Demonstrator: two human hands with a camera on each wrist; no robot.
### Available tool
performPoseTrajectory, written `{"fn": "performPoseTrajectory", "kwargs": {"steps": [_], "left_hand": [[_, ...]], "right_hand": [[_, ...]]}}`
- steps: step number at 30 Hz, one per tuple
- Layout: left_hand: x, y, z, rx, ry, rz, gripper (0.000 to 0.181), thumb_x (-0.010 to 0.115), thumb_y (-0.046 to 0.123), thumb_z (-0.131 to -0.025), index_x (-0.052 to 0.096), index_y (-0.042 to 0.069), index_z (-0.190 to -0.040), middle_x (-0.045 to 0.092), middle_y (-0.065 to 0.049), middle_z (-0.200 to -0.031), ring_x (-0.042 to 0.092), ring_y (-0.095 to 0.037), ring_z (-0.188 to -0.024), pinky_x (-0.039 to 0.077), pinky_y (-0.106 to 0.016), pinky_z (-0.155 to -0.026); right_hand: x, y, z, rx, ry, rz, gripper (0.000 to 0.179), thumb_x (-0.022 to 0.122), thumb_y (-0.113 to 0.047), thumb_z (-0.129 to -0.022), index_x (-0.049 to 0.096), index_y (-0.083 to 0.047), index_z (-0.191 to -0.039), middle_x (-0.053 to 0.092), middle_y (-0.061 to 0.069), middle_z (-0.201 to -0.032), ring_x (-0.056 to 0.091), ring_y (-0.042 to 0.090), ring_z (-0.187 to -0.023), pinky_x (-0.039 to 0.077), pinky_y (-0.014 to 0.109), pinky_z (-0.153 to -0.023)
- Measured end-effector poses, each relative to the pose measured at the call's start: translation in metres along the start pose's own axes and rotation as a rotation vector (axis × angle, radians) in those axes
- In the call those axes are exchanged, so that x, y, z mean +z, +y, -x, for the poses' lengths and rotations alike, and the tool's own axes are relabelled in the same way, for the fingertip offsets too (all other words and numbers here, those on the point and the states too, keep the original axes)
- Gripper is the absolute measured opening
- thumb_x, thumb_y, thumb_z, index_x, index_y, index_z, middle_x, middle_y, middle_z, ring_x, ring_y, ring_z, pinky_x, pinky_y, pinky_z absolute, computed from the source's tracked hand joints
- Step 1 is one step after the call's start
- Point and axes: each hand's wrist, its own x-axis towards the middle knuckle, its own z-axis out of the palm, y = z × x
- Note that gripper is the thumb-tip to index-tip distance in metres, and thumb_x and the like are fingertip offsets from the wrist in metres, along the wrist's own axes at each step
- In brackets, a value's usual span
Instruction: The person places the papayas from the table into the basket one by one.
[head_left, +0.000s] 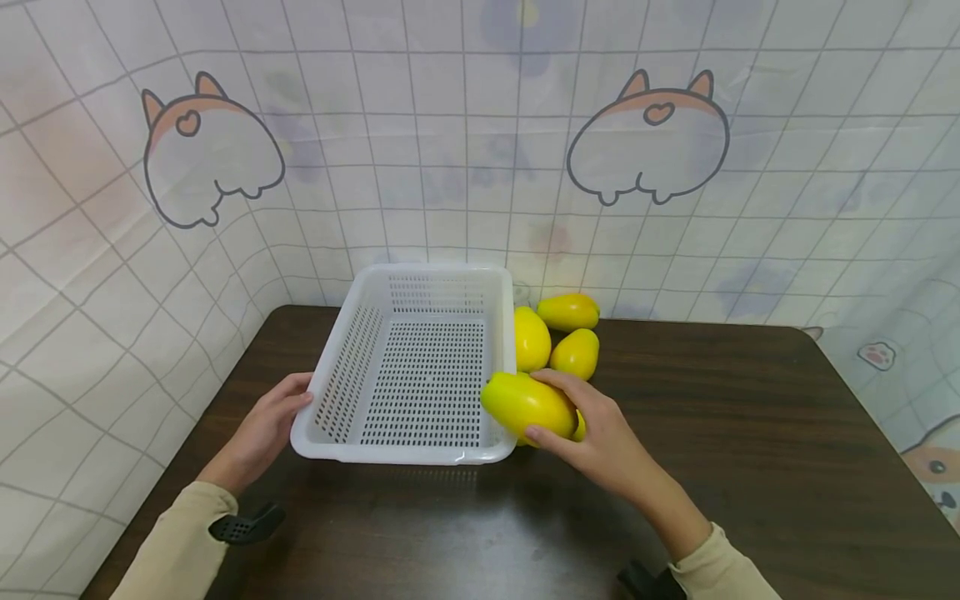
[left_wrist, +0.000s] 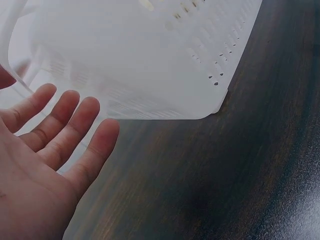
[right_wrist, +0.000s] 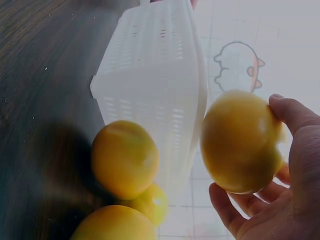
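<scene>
In the head view a white plastic basket (head_left: 405,454) with slotted walls stands on the table, nothing in it. My left hand (head_left: 264,425) holds its left rim, the thumb over the rim and the fingers loosely extended along the outside in the left wrist view. My right hand (head_left: 596,425) grips a yellow mango (head_left: 525,402) with a greenish tip, raised at the basket's right rim. Thumb and fingers lie on opposite sides of this mango (right_wrist: 240,142) in the right wrist view. More mangoes (head_left: 576,354) lie beside the basket's right wall, partly hidden by the held one.
The dark wooden table (head_left: 735,417) extends to the right of the mangoes and in front of the basket. A white gridded cloth (head_left: 487,150) with dog drawings hangs behind the table and along its left side. One mango (head_left: 568,312) lies near the back edge.
</scene>
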Motion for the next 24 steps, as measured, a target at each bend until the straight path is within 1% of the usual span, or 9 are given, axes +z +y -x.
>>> {"fn": "performPoseTrajectory", "kwargs": {"steps": [3, 5, 8, 11, 15, 21, 24], "left_hand": [[0.0002, 0.0004, -0.0002, 0.0, -0.001, 0.004, 0.05, 0.037, 0.038, -0.104, 0.033, 0.008, -0.142, 0.05, 0.009, -0.123, 0.058, -0.003, -0.106, 0.048, -0.026, -0.088], [-0.0001, 0.0004, -0.0006, -0.001, -0.002, 0.005, 0.05, 0.037, 0.038, -0.104, 0.033, 0.008, -0.143, 0.05, 0.01, -0.122, 0.058, -0.004, -0.106, 0.048, -0.026, -0.088], [-0.0007, 0.0005, -0.0011, -0.003, -0.001, 0.008, 0.049, 0.037, 0.038, -0.104, 0.033, 0.008, -0.142, 0.051, 0.01, -0.121, 0.058, -0.004, -0.106, 0.048, -0.026, -0.088], [-0.0012, 0.0011, -0.0015, -0.004, -0.002, 0.011, 0.049, 0.037, 0.039, -0.104, 0.033, 0.008, -0.142, 0.051, 0.01, -0.121, 0.058, -0.005, -0.106, 0.048, -0.026, -0.088], [-0.0013, 0.0024, -0.0023, -0.01, 0.001, 0.008, 0.049, 0.037, 0.04, -0.104, 0.034, 0.009, -0.142, 0.051, 0.01, -0.121, 0.058, -0.005, -0.106, 0.048, -0.026, -0.088], [-0.0011, 0.0033, -0.0026, -0.025, 0.01, -0.001, 0.05, 0.036, 0.04, -0.104, 0.034, 0.009, -0.142, 0.049, 0.009, -0.122, 0.057, -0.005, -0.106, 0.047, -0.027, -0.089], [-0.0012, 0.0033, -0.0026, -0.03, 0.008, 0.005, 0.049, 0.036, 0.04, -0.104, 0.034, 0.01, -0.142, 0.049, 0.009, -0.122, 0.058, -0.005, -0.106, 0.047, -0.028, -0.089]], "right_hand": [[0.0007, 0.0013, -0.0014, -0.016, 0.016, 0.007, 0.058, 0.078, -0.029, -0.081, 0.053, -0.02, -0.132, 0.053, -0.007, -0.136, 0.052, 0.011, -0.117, 0.049, 0.037, -0.097], [0.0015, 0.002, -0.0024, -0.02, 0.027, 0.009, 0.058, 0.079, -0.028, -0.08, 0.054, -0.019, -0.132, 0.052, -0.006, -0.137, 0.05, 0.013, -0.121, 0.049, 0.038, -0.098], [0.0028, 0.0024, -0.004, -0.014, 0.036, -0.005, 0.058, 0.079, -0.027, -0.079, 0.053, -0.018, -0.13, 0.052, -0.004, -0.134, 0.052, 0.013, -0.116, 0.052, 0.036, -0.093], [0.004, 0.0025, -0.0058, -0.01, 0.044, -0.035, 0.058, 0.08, -0.025, -0.079, 0.052, -0.016, -0.129, 0.053, -0.001, -0.128, 0.054, 0.015, -0.112, 0.054, 0.037, -0.088], [0.0049, 0.0021, -0.0078, -0.002, 0.047, -0.064, 0.058, 0.081, -0.024, -0.078, 0.051, -0.014, -0.127, 0.055, 0.0, -0.123, 0.057, 0.018, -0.113, 0.054, 0.042, -0.089], [0.0053, -0.0002, -0.0096, 0.01, 0.037, -0.037, 0.058, 0.08, -0.028, -0.079, 0.052, -0.016, -0.129, 0.056, -0.003, -0.125, 0.055, 0.012, -0.105, 0.054, 0.036, -0.089], [0.0051, -0.0009, -0.0096, -0.004, 0.023, -0.017, 0.058, 0.078, -0.028, -0.082, 0.051, -0.015, -0.132, 0.056, -0.002, -0.13, 0.054, 0.012, -0.105, 0.053, 0.036, -0.09]]}}
